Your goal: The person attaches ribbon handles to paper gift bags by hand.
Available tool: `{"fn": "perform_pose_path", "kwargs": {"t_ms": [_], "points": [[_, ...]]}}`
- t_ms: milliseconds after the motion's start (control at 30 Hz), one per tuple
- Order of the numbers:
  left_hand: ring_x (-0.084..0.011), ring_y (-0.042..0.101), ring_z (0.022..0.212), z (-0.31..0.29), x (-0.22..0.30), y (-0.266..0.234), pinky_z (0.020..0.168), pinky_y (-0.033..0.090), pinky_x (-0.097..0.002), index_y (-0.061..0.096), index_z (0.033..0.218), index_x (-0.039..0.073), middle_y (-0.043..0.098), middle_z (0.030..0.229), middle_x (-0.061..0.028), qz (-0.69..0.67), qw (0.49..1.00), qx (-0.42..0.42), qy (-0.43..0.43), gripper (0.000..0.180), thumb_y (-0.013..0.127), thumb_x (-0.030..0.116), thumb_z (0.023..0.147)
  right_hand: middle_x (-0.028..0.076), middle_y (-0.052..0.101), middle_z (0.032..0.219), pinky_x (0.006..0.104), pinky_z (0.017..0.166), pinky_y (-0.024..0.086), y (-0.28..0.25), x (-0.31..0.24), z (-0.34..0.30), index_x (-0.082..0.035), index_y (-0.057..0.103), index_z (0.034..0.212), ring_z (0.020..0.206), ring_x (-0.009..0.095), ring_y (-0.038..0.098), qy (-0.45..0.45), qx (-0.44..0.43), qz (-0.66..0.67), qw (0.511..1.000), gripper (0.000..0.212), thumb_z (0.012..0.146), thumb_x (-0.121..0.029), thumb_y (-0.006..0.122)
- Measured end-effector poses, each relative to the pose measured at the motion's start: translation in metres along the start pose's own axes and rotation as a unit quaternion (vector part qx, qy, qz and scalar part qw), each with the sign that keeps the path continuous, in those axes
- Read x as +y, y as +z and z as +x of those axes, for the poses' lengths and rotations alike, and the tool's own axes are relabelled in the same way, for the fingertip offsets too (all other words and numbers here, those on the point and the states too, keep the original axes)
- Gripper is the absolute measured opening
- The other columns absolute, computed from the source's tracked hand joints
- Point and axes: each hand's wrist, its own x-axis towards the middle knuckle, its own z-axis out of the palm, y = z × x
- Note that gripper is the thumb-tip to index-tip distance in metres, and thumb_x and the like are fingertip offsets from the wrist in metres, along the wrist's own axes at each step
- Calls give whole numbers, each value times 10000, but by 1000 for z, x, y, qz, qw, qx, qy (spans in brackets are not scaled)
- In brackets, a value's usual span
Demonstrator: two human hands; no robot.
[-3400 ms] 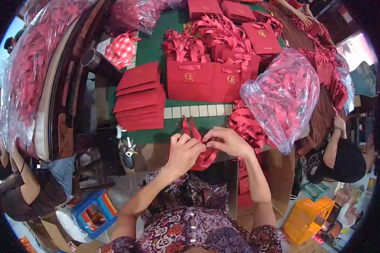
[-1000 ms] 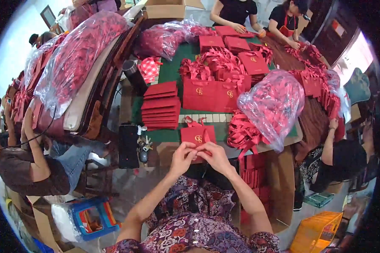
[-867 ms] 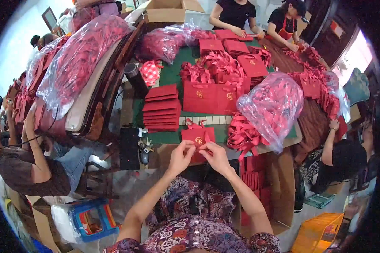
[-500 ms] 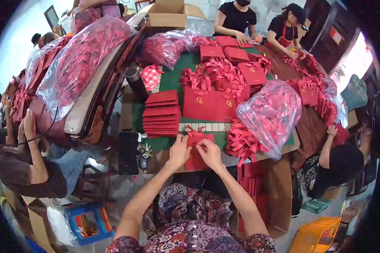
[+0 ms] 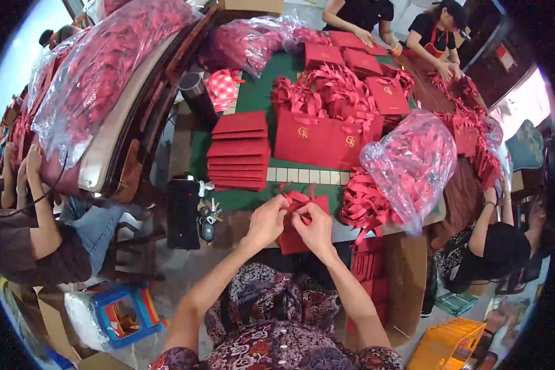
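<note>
A small red paper bag (image 5: 293,243) lies at the table's near edge, between and beneath my two hands. Red ribbon (image 5: 300,198) loops up from the bag near my fingertips. My left hand (image 5: 269,222) is closed in a pinch on the ribbon at the bag's left side. On the right, my right hand (image 5: 315,227) pinches the ribbon too, thumb and forefinger together over the bag. The fingertips partly hide the exact grip. Just beyond my left hand is a stack of flat red bags (image 5: 238,161).
Larger red bags (image 5: 317,143) full of ribbons stand ahead. A plastic sack (image 5: 413,163) rests over loose ribbon (image 5: 365,202) to the right. Keys (image 5: 208,213), a black pouch (image 5: 184,213) and a dark tumbler (image 5: 197,98) lie left. Several people work around the tables.
My hands have drawn slightly apart over the small bag, and more ribbon shows looping up between them. The whole view has shifted a little.
</note>
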Motion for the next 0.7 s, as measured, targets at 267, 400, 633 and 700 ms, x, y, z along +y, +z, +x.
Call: {"fn": "perform_pose_path", "kwargs": {"t_ms": [267,400,633,700], "points": [[-350,683,835,7,-4,-1,734,529,-414,584,1019,9,676,866,-177,-53,997,-28,-48,124,565,25,897,127,671,759,329,654,530,-8,0,3,5,618,836,708,201,683,20,-7,-43,999,140,798,-83,720],[-395,657,892,12,3,-2,770,520,-454,576,999,5,666,919,-195,-81,993,-46,-78,140,528,2,867,136,668,782,348,638,531,-11,1,7,1,613,836,707,249,688,-21,-21,-58,998,139,795,-65,729],[-421,637,869,10,5,8,748,510,-485,579,976,17,648,895,-200,-28,999,-2,-46,111,529,10,877,139,597,791,441,610,518,-4,10,13,-38,563,843,689,352,628,-116,-54,-142,981,183,769,-79,725],[-429,630,872,8,4,10,749,507,-490,580,968,21,644,897,-198,-29,999,6,-44,104,528,9,879,142,603,792,435,610,520,-4,12,13,-34,568,848,690,348,633,-112,-54,-140,982,176,778,-82,723]]}}
